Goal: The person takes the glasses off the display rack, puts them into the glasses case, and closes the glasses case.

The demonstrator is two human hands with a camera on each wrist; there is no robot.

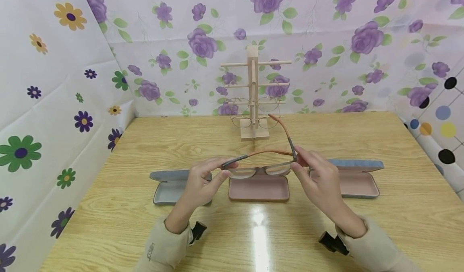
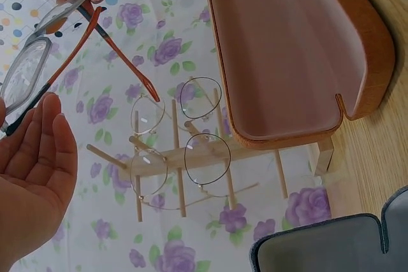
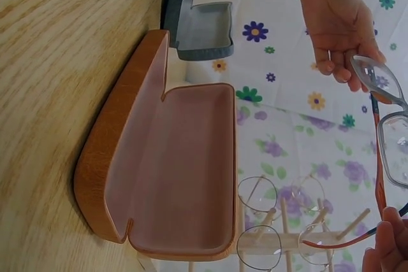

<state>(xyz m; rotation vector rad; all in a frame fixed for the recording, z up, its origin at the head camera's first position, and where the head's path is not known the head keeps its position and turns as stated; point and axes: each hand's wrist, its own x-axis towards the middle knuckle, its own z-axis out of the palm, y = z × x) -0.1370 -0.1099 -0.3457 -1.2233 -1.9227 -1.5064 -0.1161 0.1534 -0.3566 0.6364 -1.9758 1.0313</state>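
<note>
A pair of eyeglasses with grey rims and orange-brown temple tips is held up between both hands, its temples unfolded and pointing away toward the back. My left hand pinches it at the left hinge corner, thumb below and fingers above. At the opposite corner my right hand pinches the frame near the other hinge. Below the glasses lies an open brown glasses case with a pink lining, seen whole in the left wrist view. Neither hand touches that case.
An open grey-blue case sits at the left, partly behind my left hand. Another open case, blue outside and pink inside, is at the right. Farther back stands a wooden display rack carrying thin wire-rimmed glasses.
</note>
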